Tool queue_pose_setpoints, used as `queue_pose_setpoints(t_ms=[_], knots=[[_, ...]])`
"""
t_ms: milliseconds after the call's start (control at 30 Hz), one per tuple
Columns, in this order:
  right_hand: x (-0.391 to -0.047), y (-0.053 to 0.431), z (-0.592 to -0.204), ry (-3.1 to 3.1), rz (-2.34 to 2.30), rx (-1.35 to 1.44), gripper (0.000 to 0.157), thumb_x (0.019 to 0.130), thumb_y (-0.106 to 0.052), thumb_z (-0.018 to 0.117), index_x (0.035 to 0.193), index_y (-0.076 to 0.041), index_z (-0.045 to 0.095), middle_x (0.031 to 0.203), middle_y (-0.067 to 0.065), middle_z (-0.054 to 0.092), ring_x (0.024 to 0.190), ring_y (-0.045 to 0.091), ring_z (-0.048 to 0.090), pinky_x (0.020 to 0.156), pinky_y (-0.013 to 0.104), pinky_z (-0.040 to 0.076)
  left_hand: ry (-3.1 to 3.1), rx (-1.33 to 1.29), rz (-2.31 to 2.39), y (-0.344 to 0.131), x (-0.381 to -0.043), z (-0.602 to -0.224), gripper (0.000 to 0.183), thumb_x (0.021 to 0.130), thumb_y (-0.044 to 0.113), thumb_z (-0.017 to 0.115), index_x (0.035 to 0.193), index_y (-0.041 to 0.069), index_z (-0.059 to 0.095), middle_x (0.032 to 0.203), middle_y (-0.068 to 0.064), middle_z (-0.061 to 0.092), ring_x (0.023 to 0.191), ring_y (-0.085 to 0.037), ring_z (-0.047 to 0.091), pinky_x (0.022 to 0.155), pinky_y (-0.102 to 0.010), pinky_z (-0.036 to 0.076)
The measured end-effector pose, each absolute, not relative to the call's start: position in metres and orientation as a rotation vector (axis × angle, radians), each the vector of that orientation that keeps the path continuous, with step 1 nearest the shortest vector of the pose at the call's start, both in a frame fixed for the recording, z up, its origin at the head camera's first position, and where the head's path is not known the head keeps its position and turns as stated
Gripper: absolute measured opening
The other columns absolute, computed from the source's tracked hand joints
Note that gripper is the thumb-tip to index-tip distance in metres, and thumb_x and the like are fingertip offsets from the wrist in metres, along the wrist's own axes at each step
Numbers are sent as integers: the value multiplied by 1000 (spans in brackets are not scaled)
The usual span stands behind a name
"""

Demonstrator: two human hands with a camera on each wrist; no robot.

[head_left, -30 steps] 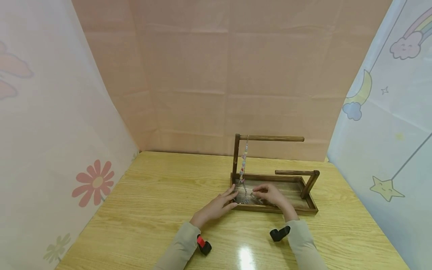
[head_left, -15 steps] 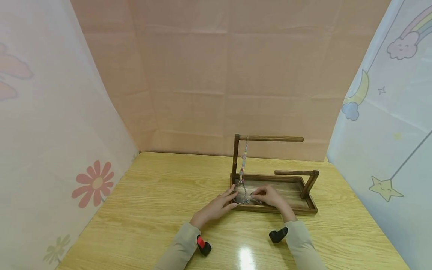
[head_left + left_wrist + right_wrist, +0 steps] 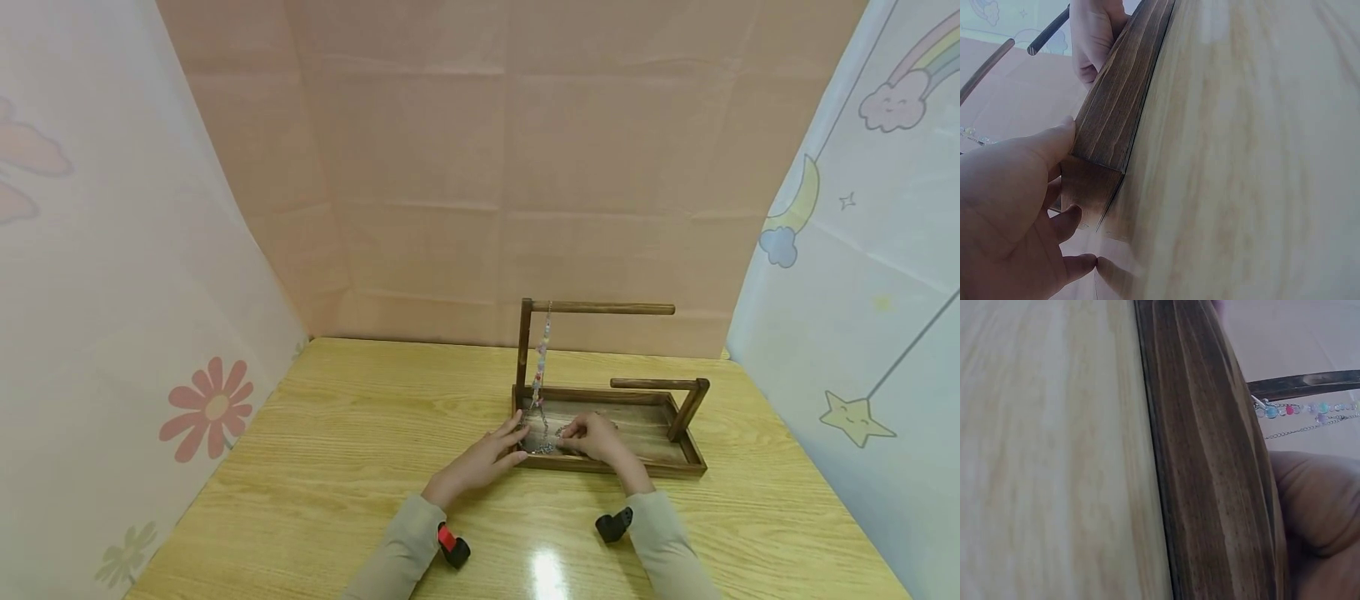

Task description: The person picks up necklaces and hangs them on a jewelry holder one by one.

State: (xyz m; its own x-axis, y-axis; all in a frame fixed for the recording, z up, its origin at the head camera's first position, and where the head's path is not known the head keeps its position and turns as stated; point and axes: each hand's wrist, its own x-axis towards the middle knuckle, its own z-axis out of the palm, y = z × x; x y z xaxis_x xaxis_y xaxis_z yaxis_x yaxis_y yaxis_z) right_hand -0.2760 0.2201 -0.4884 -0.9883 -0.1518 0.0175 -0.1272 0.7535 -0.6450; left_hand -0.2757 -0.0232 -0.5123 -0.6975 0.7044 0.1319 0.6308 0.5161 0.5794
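Note:
A dark wooden jewelry stand (image 3: 637, 394), a shallow tray with two raised bars, stands on the table. My left hand (image 3: 480, 462) holds its left front corner; in the left wrist view, thumb and fingers bend round the tray's wall (image 3: 1113, 119). Over the tray's middle, my right hand (image 3: 600, 439) pinches part of a thin silvery chain (image 3: 558, 432). More chain (image 3: 544, 448) lies bunched at the tray's left end. From the upper bar (image 3: 607, 307) hangs a beaded necklace (image 3: 540, 367) in pastel colours. The right fingertips are hidden behind the front wall in the right wrist view.
The lower bar (image 3: 652, 384) juts leftward from a short post at the tray's right end. Beneath everything is a light wood-grain table (image 3: 375, 417). A peach cloth (image 3: 420, 167) closes off the back, with printed pale sheets (image 3: 82, 333) at the sides.
My right hand has shifted slightly, its fingers lower toward the tray floor; some chain now shows behind it on the right. The left hand and hanging necklace stay put.

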Motion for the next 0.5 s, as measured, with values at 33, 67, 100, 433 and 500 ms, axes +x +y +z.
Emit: queue_pose_setpoints(t_ms=[33,67,100,433,500], knots=[[-276,220,-489,2911,-1066,-221,14,73,-19,71,74,-7,64,69,1,59,56,11,49,50,25,41,2629,1163,930,-23,-276,-512,54,93,43,31,140,18,21,148,2,-1,133,-14,10,104,-49,16],[-275,219,-489,2917,-1062,-218,13,73,-19,71,73,-7,63,69,0,59,56,11,49,50,25,41,2629,1163,930,-23,-276,-512,54,93,44,31,140,18,21,148,2,-1,133,-14,10,104,-49,16],[-275,219,-489,2925,-1056,-219,13,73,-18,70,73,-7,64,68,0,59,56,11,49,50,25,41,2629,1164,930,-23,-276,-513,54,93,44,30,140,18,21,148,2,-1,133,-15,10,104,-49,16],[-274,214,-487,2959,-956,-206,13,78,-15,66,68,-6,63,64,-1,57,54,11,48,50,25,40,2641,1168,922,-23,-277,-514,55,93,44,30,140,18,21,148,2,0,133,-15,11,104,-49,17],[-274,214,-486,2957,-930,-206,13,79,-15,64,69,-6,62,64,-1,56,54,11,47,50,26,39,2638,1167,927,-23,-276,-513,54,93,43,30,140,18,21,148,2,0,133,-16,11,104,-50,16]])
